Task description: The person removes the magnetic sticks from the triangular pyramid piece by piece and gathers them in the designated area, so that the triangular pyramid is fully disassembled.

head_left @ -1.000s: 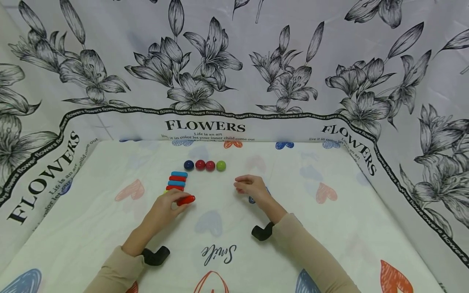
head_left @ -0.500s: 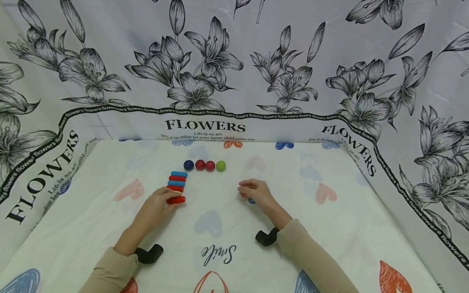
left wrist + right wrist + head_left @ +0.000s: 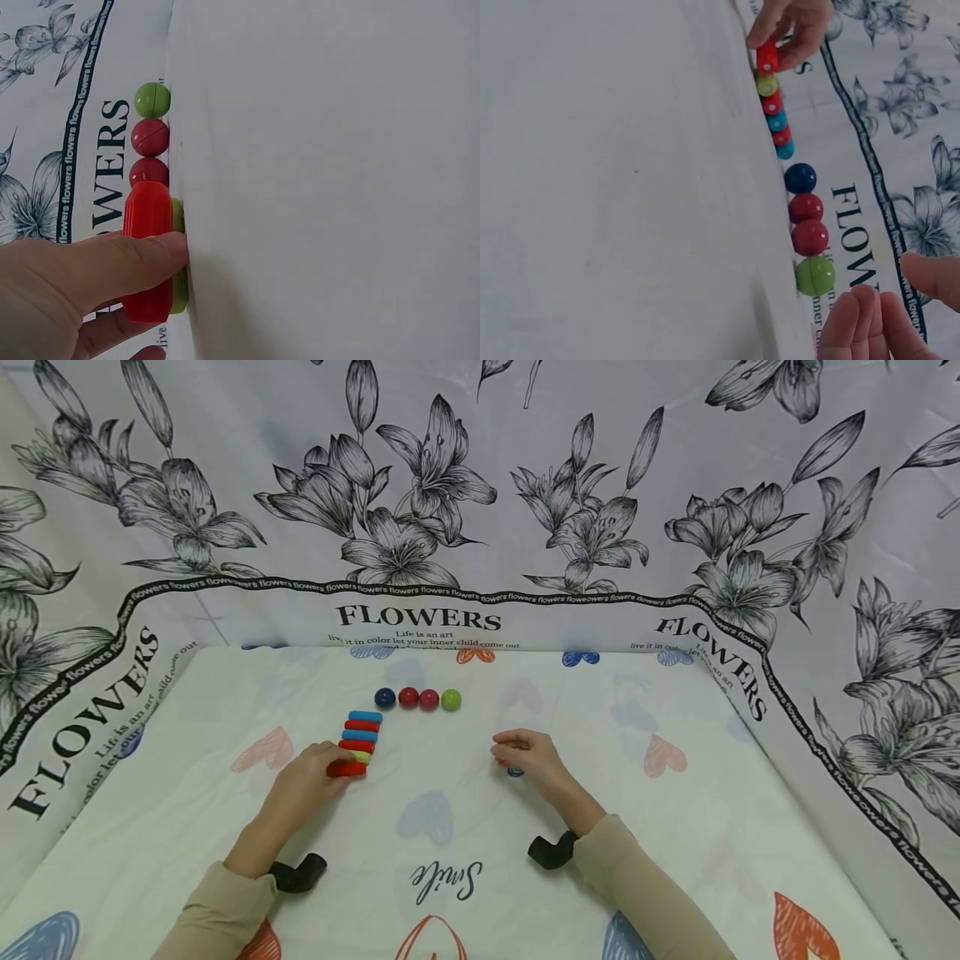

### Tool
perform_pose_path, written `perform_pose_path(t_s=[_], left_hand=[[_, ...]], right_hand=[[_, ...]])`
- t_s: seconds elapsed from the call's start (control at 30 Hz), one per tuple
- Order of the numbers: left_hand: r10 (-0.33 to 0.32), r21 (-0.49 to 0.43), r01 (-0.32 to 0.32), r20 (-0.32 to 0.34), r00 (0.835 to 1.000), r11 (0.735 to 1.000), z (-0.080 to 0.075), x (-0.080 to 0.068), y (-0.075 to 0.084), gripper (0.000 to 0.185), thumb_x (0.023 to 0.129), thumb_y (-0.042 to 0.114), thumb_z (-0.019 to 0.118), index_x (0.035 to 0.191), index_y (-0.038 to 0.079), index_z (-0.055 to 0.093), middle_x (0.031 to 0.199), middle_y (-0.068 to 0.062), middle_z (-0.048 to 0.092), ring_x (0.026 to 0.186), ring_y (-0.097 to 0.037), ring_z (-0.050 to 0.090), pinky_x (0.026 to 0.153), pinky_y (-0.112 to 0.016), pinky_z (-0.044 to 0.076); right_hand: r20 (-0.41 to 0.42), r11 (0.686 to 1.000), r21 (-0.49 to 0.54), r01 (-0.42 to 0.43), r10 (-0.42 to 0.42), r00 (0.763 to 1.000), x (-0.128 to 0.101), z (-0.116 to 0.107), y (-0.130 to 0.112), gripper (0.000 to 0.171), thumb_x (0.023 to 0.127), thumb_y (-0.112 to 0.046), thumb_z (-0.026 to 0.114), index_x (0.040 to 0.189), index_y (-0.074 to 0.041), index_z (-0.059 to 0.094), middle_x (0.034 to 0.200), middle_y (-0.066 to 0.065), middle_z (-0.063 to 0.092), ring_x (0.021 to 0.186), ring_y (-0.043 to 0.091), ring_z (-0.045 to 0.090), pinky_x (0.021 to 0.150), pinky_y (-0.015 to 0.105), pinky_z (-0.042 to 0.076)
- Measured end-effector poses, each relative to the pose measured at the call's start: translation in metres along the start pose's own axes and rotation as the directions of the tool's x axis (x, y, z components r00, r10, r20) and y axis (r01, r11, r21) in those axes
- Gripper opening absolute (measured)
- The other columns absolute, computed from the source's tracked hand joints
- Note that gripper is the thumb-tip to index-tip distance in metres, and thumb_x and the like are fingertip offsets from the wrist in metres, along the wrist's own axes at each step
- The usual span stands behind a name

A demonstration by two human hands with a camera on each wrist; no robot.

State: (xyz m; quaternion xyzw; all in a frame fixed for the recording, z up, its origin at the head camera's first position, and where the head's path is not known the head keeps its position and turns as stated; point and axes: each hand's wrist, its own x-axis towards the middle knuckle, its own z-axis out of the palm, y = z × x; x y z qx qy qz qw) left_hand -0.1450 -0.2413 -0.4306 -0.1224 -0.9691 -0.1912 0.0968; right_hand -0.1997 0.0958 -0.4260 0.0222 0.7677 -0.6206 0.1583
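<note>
My left hand (image 3: 300, 782) grips a short red toy rod (image 3: 347, 770) between thumb and fingers, at the near end of a column of rods. Right against it lies a yellow-green rod (image 3: 362, 757), also visible behind the held one in the left wrist view. Beyond come a red rod (image 3: 356, 746), a blue rod (image 3: 359, 736), another red rod (image 3: 362, 726) and a blue rod (image 3: 365, 717). Pale dots mark the rods' ends in the right wrist view. My right hand (image 3: 534, 764) hovers or rests over the cloth, fingers loosely bent, holding nothing.
Past the rods a row of balls runs sideways: a navy ball (image 3: 385, 697), two red balls (image 3: 418, 698) and a green ball (image 3: 451, 699). A white heart-printed cloth (image 3: 480, 827) covers the table. A flower-print curtain (image 3: 502, 543) closes off the back and sides.
The left hand has carried the red rod leftward to the near end of the column, beside the yellow-green rod. The right hand has drifted slightly right and nearer.
</note>
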Motion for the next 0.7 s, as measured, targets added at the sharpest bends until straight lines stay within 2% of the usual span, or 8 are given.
perform_pose_path(t_s=[0.13,0.4,0.7], left_hand=[[-0.019,-0.017,0.019,0.013,1.000,1.000,-0.001,0.001,-0.001,0.025,0.076,0.005,0.078,0.099,0.002,0.069,0.101,-0.016,0.069,0.093,-0.030,0.061,0.080,-0.045,0.058],[0.024,0.005,-0.023,-0.044,0.999,1.000,0.000,0.003,-0.003,0.022,0.073,0.002,0.079,0.093,0.003,0.070,0.099,-0.017,0.064,0.094,-0.032,0.059,0.079,-0.045,0.058],[-0.003,0.002,0.003,-0.012,1.000,1.000,0.000,0.004,-0.003,0.023,0.074,0.004,0.079,0.096,0.003,0.071,0.099,-0.018,0.064,0.094,-0.032,0.059,0.079,-0.044,0.058]], right_hand=[[0.009,1.000,-0.007,0.009,-0.009,1.000,-0.002,-0.002,0.001,0.032,0.089,-0.013,0.066,0.117,0.002,0.064,0.096,0.006,0.073,0.081,0.011,0.069,0.080,0.024,0.058],[0.005,1.000,-0.008,0.000,0.000,1.000,-0.003,-0.006,0.002,0.032,0.089,-0.014,0.067,0.117,0.002,0.065,0.092,0.002,0.073,0.080,0.012,0.068,0.080,0.024,0.058],[0.003,1.000,0.011,0.006,-0.006,1.000,-0.007,-0.012,0.003,0.034,0.089,-0.013,0.067,0.118,0.004,0.063,0.086,-0.003,0.072,0.080,0.011,0.068,0.080,0.024,0.058]])
